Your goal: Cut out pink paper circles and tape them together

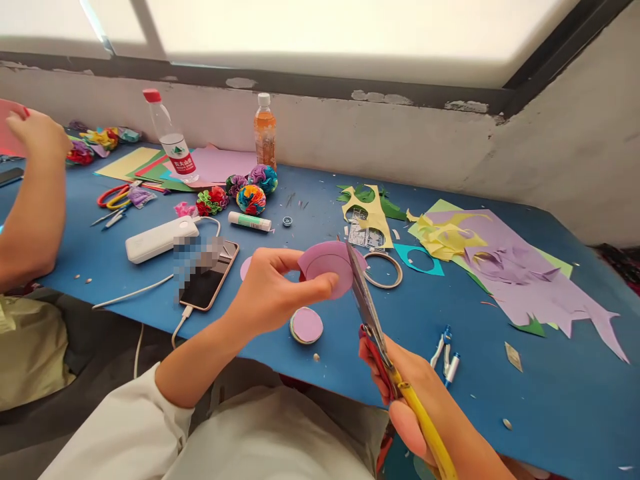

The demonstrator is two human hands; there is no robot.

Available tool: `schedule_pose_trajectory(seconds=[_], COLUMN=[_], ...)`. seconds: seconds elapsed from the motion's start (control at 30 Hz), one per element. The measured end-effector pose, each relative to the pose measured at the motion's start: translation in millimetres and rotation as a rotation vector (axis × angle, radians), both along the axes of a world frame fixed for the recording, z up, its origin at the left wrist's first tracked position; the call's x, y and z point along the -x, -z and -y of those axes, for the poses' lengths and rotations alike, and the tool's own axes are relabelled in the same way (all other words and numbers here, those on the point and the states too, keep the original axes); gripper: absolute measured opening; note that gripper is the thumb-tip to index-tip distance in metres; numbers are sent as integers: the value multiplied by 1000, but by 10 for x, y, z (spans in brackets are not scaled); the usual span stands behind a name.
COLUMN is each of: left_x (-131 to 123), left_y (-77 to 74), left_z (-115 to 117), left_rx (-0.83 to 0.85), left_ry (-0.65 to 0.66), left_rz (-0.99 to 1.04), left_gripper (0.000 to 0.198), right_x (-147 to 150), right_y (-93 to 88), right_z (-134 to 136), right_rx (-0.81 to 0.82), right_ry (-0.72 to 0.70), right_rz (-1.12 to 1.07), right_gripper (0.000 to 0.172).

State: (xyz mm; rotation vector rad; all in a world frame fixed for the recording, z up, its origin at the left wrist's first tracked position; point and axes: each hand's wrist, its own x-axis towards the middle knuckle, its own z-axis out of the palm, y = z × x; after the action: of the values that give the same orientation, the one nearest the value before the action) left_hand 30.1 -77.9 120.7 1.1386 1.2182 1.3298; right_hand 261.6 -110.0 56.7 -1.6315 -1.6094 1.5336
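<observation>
Pinching curved purple paper (335, 261), the left hand (274, 288) faces metal-bladed scissors (373, 329) the right hand (411, 368) grips.

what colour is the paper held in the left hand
The paper is light purple with a thin dark curved line, seen in the head view.

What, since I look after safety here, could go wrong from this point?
The scissors in the right hand are close to the left hand, which grips the purple paper; a slip might cut that hand. The white cable runs from the phone over the table edge by the left forearm, so a snag could drag the phone. The small paper stack near that edge might get knocked off.
</observation>
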Motion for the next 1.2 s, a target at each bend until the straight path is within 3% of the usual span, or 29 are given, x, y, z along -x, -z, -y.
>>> schedule_pose_trajectory(seconds=[0.27, 0.57, 0.87, 0.93, 1.07, 1.2], left_x=[86, 105, 85, 83, 60, 12], left_y=[23, 43, 187, 238, 291, 295], left_z=[-189, -380, -481, -495, -486, -445], left_rx=[66, 89, 62, 38, 21, 13], left_ry=[74, 121, -11, -40, -88, -137], left_rz=[-40, -44, 17, 53, 59, -64], left_gripper=[20, 22, 26, 25, 22, 20], right_x=[-6, 62, 290, 271, 137, 93], right_y=[76, -221, -306, -243, -45, 19], right_z=[-181, -398, -529, -542, -580, -658], right_rx=[26, 113, 383, 316, 74, -70], right_ry=[-60, -77, 150, 123, -65, -206], right_rz=[7, 39, 103, 106, 111, 92], right_gripper=[26, 38, 40, 40, 32, 43])
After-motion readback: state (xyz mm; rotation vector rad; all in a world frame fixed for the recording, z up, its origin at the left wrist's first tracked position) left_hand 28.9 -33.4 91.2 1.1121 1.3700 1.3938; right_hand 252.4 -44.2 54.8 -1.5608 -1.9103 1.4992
